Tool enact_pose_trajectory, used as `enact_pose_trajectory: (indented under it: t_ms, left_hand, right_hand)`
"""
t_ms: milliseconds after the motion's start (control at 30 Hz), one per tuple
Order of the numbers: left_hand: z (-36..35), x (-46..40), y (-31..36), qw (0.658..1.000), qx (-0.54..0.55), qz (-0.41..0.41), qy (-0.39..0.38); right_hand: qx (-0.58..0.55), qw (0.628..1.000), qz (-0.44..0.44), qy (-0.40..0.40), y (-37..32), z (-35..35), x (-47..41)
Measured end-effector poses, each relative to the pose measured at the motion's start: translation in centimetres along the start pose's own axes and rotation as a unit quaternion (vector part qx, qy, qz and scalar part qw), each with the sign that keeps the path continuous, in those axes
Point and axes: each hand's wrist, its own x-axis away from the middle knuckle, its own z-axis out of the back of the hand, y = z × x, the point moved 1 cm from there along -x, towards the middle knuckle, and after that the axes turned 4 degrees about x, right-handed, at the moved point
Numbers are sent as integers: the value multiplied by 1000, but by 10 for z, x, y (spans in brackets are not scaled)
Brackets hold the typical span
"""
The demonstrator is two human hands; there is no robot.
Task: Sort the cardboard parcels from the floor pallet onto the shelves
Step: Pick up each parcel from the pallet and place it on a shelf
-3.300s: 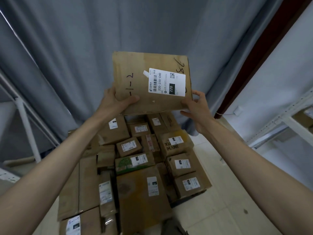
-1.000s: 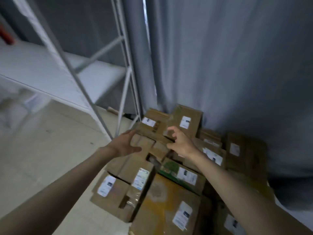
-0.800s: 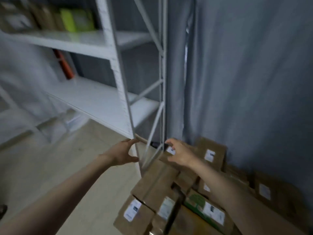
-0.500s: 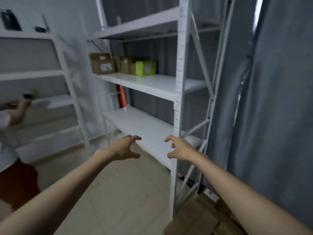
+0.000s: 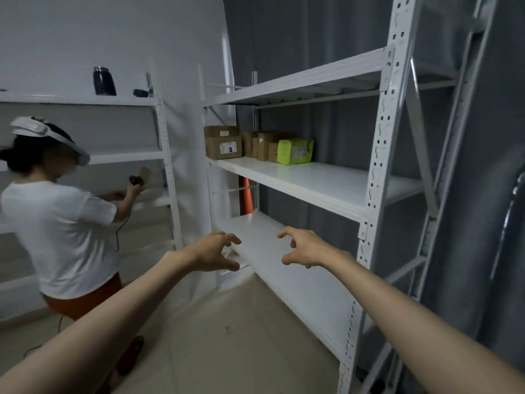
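Head view: both arms reach forward, bare. Left hand is held out in the air, fingers spread and half curled like a claw, holding nothing. Right hand mirrors it, fingers hooked, thumb low, also holding nothing. The two hands are apart, with a gap between them, and neither touches a parcel or the rack.

White metal shelves stand to the right, a perforated upright post near the camera. The lower shelf board lies just beyond and below the hands. The middle shelf board carries the only cardboard parcels in sight: a few brown boxes grouped at its far left end, one with a white label facing out. Beside them, on their right, sits a lime-green package, touching or nearly touching the brown boxes. The top shelf board is seen from below. No floor pallet shows in this view.

An orange cone stands behind the rack, between the middle and lower boards. Grey curtain hangs behind and to the right of the rack.

On the left, another person in a white T-shirt and a white head-worn device faces a second white rack against the far wall, one hand holding a small dark object with a cable hanging from it. A dark bottle stands on that rack's top board. Pale tiled floor lies below the arms.
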Motion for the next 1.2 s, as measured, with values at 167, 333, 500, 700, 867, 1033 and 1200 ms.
enact_pose_trajectory:
  t_ms: [167,333,500,700,867,1033,1200]
  left_hand:
    - [25,-74,-15,1000,-4,-3,2]
    - [39,-128,-33,1000,-6,-6,13]
    - [49,-177,-61,1000,-2,-4,14]
    - [59,-254,-98,999,7,-31,24]
    - [61,-331,-125,998,0,-65,9]
    - [88,-413,-163,996,4,-94,9]
    - [116,-482,-197,993,6,-121,15]
  right_hand:
    - [-3,1000,9,9,10,22,-86]
    - [0,1000,21,21,9,21,-155]
    - [17,999,32,22,9,16,-215]
    - [34,998,26,52,12,20,-285]
    - [44,996,-1,76,14,26,-351]
    - [47,993,-32,99,8,41,-429]
    - [39,987,-68,142,6,53,-490]
